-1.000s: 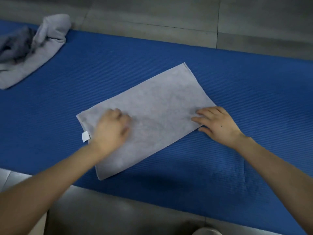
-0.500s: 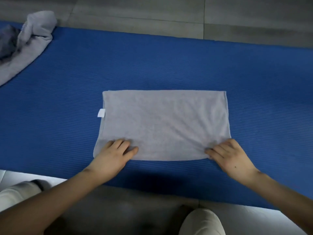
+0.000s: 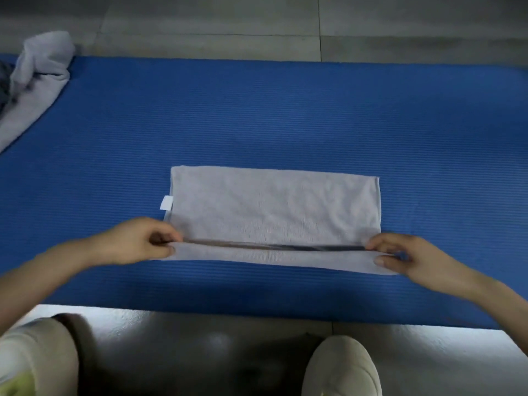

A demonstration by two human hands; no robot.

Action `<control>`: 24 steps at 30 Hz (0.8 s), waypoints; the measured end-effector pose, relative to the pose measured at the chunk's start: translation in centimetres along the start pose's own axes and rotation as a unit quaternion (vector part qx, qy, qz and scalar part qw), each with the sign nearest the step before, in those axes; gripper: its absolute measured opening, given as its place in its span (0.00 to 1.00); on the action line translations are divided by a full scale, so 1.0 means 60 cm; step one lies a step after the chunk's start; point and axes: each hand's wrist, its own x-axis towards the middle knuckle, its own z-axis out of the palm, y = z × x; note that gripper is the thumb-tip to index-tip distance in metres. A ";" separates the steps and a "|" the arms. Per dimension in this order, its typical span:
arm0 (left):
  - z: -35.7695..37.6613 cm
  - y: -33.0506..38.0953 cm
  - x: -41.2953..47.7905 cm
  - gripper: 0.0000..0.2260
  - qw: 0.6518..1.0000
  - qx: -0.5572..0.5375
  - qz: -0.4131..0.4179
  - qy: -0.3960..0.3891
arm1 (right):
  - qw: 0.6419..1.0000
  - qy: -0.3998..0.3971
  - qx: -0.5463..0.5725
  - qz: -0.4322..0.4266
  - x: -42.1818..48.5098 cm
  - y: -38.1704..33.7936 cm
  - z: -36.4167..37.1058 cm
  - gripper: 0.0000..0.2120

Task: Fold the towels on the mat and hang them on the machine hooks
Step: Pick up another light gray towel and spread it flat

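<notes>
Pinching the near corners of the grey towel (image 3: 274,207), the left grip (image 3: 137,241) and the right grip (image 3: 405,255) each have thumb and fingers closed on cloth, one at either end of the near edge. Half a second ago both hands lay flat on those same corners, pressing them down; now the fingers are curled and the edge has come up off the mat (image 3: 257,110). A narrow strip of cloth runs between the two hands, and a dark shadow line separates it from the part still lying flat.

That flat part sits square to the mat's length, its far edge straight and its small white tag (image 3: 166,202) sticking out at the left side. A second ago the towel lay at a slant, so it has been turned and squared up since.

I read this as the start of another fold: the near edge looks ready to go forward over the flat part towards the far edge. Both corners will have to travel together, or the fold will land askew.

Further out, a second towel (image 3: 37,81) lies crumpled at the far left end of the mat, not yet folded, so at least that one remains. Grey floor (image 3: 228,24) shows beyond the mat. No machine or hooks are in view, and hanging has not begun for this towel.
</notes>
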 end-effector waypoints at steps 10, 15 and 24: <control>-0.112 0.046 0.123 0.03 0.961 -0.149 -0.022 0.230 | 0.957 0.211 0.184 0.076 0.134 -0.020 -0.099 0.03; -0.110 0.041 0.192 0.02 0.965 -0.063 -0.062 0.248 | 0.968 0.206 0.084 0.115 0.201 0.007 -0.098 0.02; -0.005 0.081 0.192 0.12 0.844 0.242 0.089 0.471 | 0.849 0.444 -0.268 -0.100 0.157 -0.025 0.002 0.14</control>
